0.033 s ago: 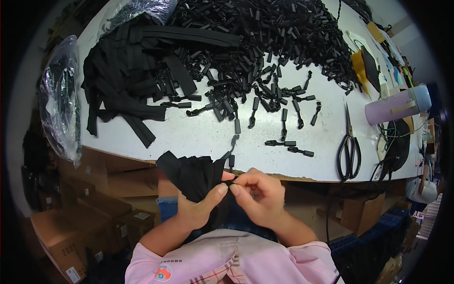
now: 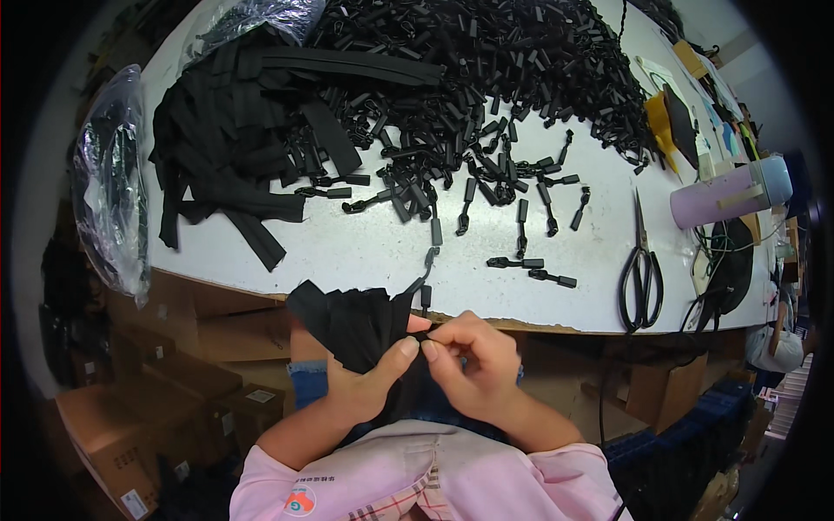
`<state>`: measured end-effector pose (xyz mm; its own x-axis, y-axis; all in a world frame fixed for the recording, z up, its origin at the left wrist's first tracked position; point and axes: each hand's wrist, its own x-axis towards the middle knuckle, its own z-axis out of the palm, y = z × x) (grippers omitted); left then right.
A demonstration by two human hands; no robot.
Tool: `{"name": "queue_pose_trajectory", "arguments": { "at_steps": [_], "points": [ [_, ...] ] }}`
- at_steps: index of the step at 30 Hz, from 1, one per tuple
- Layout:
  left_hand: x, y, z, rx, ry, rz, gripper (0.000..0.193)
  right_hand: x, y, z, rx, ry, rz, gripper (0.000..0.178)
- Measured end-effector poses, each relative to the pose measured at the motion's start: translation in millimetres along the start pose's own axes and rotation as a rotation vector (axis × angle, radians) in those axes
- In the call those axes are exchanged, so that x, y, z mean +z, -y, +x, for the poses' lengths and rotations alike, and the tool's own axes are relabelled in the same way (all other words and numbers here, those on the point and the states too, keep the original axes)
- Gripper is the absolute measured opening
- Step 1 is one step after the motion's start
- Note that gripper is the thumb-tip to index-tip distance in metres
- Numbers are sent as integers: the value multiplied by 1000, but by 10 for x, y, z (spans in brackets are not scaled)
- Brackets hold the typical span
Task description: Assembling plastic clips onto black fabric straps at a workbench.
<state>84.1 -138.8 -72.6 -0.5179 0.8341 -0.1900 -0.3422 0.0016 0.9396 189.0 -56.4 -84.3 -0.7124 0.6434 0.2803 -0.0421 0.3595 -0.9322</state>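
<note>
My left hand [image 2: 369,382] is closed around a fanned bundle of black zipper strips [image 2: 352,321], just in front of the table's near edge. Thumb and forefinger of my right hand [image 2: 473,360] pinch a small dark piece beside my left thumb tip. The fingers mostly cover it, so I cannot tell if it is a strip end or a zipper slider. Just beyond the fingertips, a zipper slider with a long black pull [image 2: 425,297] lies at the table edge. More black sliders with pulls [image 2: 521,227] are scattered over the white table.
A large heap of sliders [image 2: 521,52] covers the far table. Black strips [image 2: 226,122] are piled at left, near a plastic-wrapped bundle [image 2: 111,182]. Black scissors [image 2: 641,282] and a pink bottle [image 2: 721,195] lie at right. Cardboard boxes [image 2: 113,434] stand below the table.
My right hand has shifted very slightly, and the strips in my left hand have tilted a touch. The things on the table look the same.
</note>
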Motion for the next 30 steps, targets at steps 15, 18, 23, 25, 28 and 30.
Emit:
{"name": "queue_pose_trajectory", "arguments": {
  "at_steps": [15,18,23,25,28,30],
  "points": [
    [-145,-103,-41,45,184,81,14,-36,-39,-19,4,74,217,5],
    [-154,-83,-36,-81,181,22,14,-20,-44,3,-239,-1,22,9],
    [-111,19,-45,48,119,93,19,-134,76,124,101,191,181,12],
    [-112,11,-44,72,134,86,18,-153,48,143,102,238,219,12],
    [-91,79,-40,80,26,54,17,-179,17,128,83,511,165,13],
    [-94,4,40,12,-36,6,16,-141,-23,56,107,583,100,16]
  ]
}}
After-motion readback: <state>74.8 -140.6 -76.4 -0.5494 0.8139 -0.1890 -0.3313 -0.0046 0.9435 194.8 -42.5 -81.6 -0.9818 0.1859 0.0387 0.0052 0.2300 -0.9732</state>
